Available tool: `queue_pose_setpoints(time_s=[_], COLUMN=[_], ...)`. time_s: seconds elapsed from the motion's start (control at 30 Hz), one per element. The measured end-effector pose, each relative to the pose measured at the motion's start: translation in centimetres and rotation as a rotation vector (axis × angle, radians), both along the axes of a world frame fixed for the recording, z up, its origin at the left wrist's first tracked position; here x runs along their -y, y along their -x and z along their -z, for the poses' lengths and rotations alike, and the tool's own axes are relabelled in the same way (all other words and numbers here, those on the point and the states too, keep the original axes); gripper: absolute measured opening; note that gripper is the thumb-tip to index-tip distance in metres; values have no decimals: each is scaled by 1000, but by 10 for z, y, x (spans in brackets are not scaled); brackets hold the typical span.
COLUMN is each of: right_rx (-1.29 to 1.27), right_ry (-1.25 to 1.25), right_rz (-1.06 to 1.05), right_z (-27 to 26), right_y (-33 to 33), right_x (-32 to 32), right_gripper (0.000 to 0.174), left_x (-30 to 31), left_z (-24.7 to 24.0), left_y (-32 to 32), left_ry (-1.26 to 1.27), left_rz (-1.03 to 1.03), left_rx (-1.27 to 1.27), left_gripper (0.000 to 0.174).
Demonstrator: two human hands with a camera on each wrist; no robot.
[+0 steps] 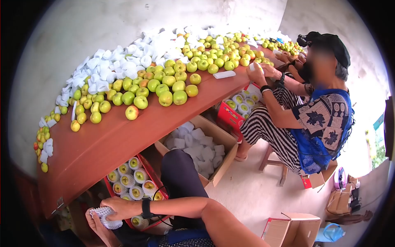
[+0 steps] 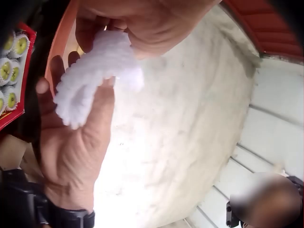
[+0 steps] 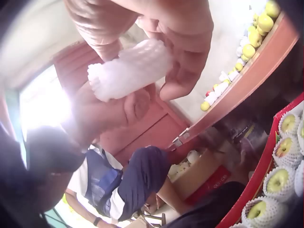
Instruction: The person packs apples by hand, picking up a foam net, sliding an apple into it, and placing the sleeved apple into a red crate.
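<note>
Low in the head view, both hands hold one white foam net sleeve (image 1: 108, 218) in front of the body. My left hand (image 2: 76, 152) has its thumb on the near side of the sleeve (image 2: 88, 71) and its fingers behind. The right hand (image 3: 185, 42) grips the sleeve from above, toward its other end. One scalloped end opens in the left wrist view; no apple shows inside it. Beside the hands stands a red-edged box (image 1: 153, 173) of apples (image 1: 140, 176) in foam nets.
A red-brown table (image 1: 123, 136) bears many loose apples (image 1: 180, 97) and a heap of foam nets (image 1: 152, 49). Below it is a carton (image 1: 230, 152) with more nets. At right a seated person (image 1: 321, 111) works near another apple box (image 1: 230, 117).
</note>
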State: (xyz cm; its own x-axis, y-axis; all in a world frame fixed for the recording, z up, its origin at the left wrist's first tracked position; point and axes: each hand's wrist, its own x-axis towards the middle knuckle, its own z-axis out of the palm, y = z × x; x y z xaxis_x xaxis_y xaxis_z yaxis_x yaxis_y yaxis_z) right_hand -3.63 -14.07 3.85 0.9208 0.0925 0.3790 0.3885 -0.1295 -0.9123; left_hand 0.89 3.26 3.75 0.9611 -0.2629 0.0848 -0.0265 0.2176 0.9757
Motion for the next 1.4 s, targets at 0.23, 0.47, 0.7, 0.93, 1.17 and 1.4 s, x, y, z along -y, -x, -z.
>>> queue_pose_setpoints(time_s=[0.23, 0.47, 0.7, 0.93, 1.17, 1.4], right_rx=[54, -6, -408, -209, 79, 77], right_ry=[-75, -378, -749, -970, -280, -36], right_rz=[149, 91, -214, -242, 412, 354], right_z=[31, 26, 18, 7, -17, -11], right_y=[6, -5, -16, -31, -25, -19], right_x=[-10, -6, -10, -20, 8, 4], right_gripper=[38, 18, 22, 18, 16, 26], left_x=[-3, 6, -6, 0, 5, 10], left_z=[-3, -1, 1, 5, -18, -7], left_y=[-8, -14, -15, -10, 0, 8], left_ry=[-53, 140, 291, 157, -5, -13], left_rz=[30, 112, 188, 86, 14, 91], left_rx=[-126, -275, -318, -288, -342, -379], left_gripper=[30, 31, 37, 45, 57, 51])
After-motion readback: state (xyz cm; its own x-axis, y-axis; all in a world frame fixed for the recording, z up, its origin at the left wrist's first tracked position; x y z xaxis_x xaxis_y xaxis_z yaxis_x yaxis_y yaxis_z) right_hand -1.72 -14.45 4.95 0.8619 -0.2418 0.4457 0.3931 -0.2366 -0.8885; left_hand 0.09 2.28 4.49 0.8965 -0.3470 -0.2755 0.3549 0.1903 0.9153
